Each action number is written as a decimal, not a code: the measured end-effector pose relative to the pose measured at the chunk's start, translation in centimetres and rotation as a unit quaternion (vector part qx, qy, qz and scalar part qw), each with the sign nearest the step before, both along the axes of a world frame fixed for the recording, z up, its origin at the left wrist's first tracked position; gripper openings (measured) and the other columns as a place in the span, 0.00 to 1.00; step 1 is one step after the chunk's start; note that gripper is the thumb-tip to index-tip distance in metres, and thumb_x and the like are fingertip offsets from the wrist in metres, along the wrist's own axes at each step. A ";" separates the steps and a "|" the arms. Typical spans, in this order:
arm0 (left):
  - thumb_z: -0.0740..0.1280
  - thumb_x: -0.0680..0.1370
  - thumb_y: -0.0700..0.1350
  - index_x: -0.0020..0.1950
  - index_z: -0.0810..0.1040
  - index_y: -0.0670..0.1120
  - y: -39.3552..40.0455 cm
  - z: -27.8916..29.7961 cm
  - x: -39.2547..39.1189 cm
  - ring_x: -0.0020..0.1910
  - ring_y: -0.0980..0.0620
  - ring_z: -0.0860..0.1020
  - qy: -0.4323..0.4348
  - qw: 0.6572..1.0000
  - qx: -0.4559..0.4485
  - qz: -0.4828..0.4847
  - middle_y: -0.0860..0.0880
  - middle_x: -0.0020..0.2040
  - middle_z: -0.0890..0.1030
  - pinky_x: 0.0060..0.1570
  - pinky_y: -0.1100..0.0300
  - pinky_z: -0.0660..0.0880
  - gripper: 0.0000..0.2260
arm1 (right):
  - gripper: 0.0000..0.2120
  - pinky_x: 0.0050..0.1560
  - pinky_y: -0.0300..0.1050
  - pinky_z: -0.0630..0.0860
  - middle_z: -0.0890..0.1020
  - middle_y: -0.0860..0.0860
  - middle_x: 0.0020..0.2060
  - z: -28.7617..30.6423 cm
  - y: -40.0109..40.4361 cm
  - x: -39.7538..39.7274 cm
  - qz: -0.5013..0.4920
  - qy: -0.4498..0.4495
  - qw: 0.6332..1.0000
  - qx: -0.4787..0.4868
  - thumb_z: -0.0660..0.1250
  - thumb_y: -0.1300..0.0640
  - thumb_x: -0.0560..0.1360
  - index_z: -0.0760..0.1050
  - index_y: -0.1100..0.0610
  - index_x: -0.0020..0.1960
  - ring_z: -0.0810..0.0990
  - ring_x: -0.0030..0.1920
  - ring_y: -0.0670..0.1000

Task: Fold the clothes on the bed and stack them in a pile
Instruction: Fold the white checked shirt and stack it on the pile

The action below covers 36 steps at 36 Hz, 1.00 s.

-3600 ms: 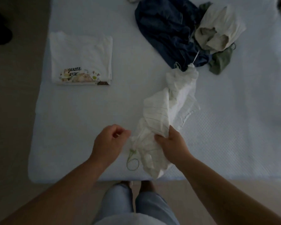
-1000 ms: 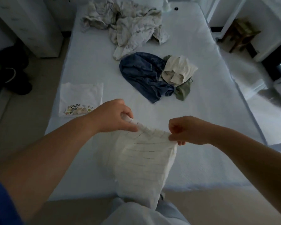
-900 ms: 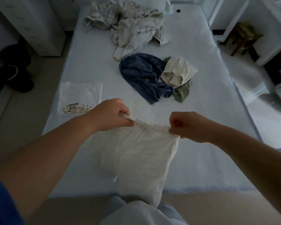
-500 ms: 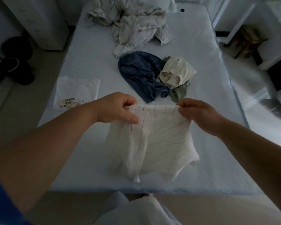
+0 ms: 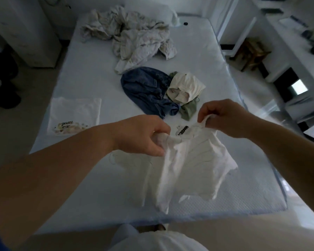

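Note:
I hold a white thin-striped garment (image 5: 190,169) up over the near end of the bed (image 5: 91,84). My left hand (image 5: 143,134) grips a bunched part of its top edge. My right hand (image 5: 223,117) pinches the other top corner, higher up and to the right. A black label shows between my hands. The cloth hangs loose and its lower part touches the mattress. A folded white T-shirt with a print (image 5: 73,115) lies flat at the bed's left edge. A crumpled blue denim garment (image 5: 147,91), a cream garment (image 5: 185,86) and a green one (image 5: 188,110) lie mid-bed.
A rumpled pale sheet (image 5: 134,36) lies at the bed's far end. A white cabinet (image 5: 25,31) and dark shoes (image 5: 2,84) stand on the left floor. A wooden stool (image 5: 250,51) and white shelves (image 5: 286,57) are on the right.
The garment's top edge, stretched flat half a second ago, is now slack and bunched in my left hand. My right hand has lifted and turned, and a black label has come into view.

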<state>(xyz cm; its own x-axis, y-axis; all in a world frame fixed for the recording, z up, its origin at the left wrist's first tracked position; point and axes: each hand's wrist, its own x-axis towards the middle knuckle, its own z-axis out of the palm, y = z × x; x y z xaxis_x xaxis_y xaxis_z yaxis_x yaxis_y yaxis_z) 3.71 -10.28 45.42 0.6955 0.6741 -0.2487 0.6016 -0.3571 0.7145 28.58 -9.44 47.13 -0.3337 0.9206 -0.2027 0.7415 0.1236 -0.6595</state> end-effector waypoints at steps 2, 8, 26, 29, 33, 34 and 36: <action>0.74 0.67 0.48 0.40 0.77 0.50 -0.1 0.4 0.8 0.36 0.57 0.74 -0.055 0.998 -0.038 -0.005 0.50 0.38 0.77 0.39 0.58 0.73 0.08 | 0.12 0.46 0.35 0.72 0.78 0.42 0.34 -0.3 0.0 0.2 -0.036 0.049 0.998 0.000 0.64 0.62 0.67 0.75 0.45 0.34 0.75 0.36 0.40; 0.72 0.67 0.43 0.50 0.81 0.44 0.7 0.7 0.8 0.43 0.48 0.82 -0.114 0.963 -0.243 -0.023 0.43 0.44 0.83 0.45 0.53 0.80 0.13 | 0.21 0.43 0.33 0.73 0.78 0.41 0.32 -0.1 -0.7 0.7 -0.089 0.156 0.984 -0.014 0.63 0.72 0.69 0.77 0.46 0.34 0.75 0.36 0.41; 0.75 0.65 0.56 0.38 0.78 0.39 2.4 1.9 -0.4 0.35 0.52 0.73 -0.055 0.987 -0.149 -0.018 0.46 0.35 0.75 0.40 0.60 0.71 0.20 | 0.11 0.37 0.36 0.74 0.77 0.45 0.25 3.0 -2.6 1.7 -0.022 0.317 0.922 -0.219 0.65 0.65 0.65 0.79 0.54 0.26 0.77 0.31 0.43; 0.72 0.65 0.59 0.40 0.83 0.43 2.2 1.9 -1.6 0.37 0.53 0.77 0.000 0.989 -0.147 -0.013 0.44 0.38 0.81 0.42 0.61 0.74 0.19 | 0.10 0.38 0.36 0.75 0.78 0.46 0.28 3.1 -2.8 1.9 -0.043 0.304 0.923 -0.231 0.68 0.62 0.66 0.80 0.53 0.28 0.79 0.33 0.44; 0.72 0.71 0.50 0.33 0.76 0.43 2.1 1.6 -2.4 0.31 0.53 0.69 0.041 0.994 -0.097 0.011 0.50 0.29 0.71 0.36 0.58 0.67 0.13 | 0.07 0.39 0.31 0.74 0.82 0.42 0.35 3.3 -2.8 1.3 -0.017 0.081 0.979 -0.188 0.75 0.56 0.62 0.80 0.45 0.37 0.80 0.39 0.41; 0.72 0.71 0.47 0.36 0.75 0.38 2.1 1.5 -2.6 0.32 0.52 0.68 0.024 0.995 -0.091 0.031 0.49 0.31 0.70 0.37 0.56 0.66 0.13 | 0.09 0.39 0.32 0.71 0.81 0.43 0.36 3.0 -2.7 1.1 -0.009 -0.026 0.989 -0.146 0.76 0.56 0.64 0.77 0.46 0.38 0.79 0.38 0.42; 0.72 0.70 0.45 0.40 0.75 0.33 2.1 1.4 -3.1 0.35 0.49 0.70 -0.030 0.993 -0.092 0.070 0.43 0.33 0.72 0.41 0.54 0.67 0.15 | 0.12 0.36 0.36 0.66 0.76 0.44 0.36 2.3 -2.7 0.7 -0.003 -0.186 0.981 -0.053 0.73 0.56 0.68 0.70 0.46 0.38 0.74 0.37 0.42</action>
<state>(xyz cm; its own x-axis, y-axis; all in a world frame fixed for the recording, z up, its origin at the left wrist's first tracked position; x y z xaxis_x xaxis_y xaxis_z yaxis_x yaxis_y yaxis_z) 0.57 -8.20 46.84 0.6153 0.7124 -0.3375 0.5906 -0.1331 0.7959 29.25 -12.13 49.43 -0.2127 0.8895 -0.4043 0.9337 0.0631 -0.3524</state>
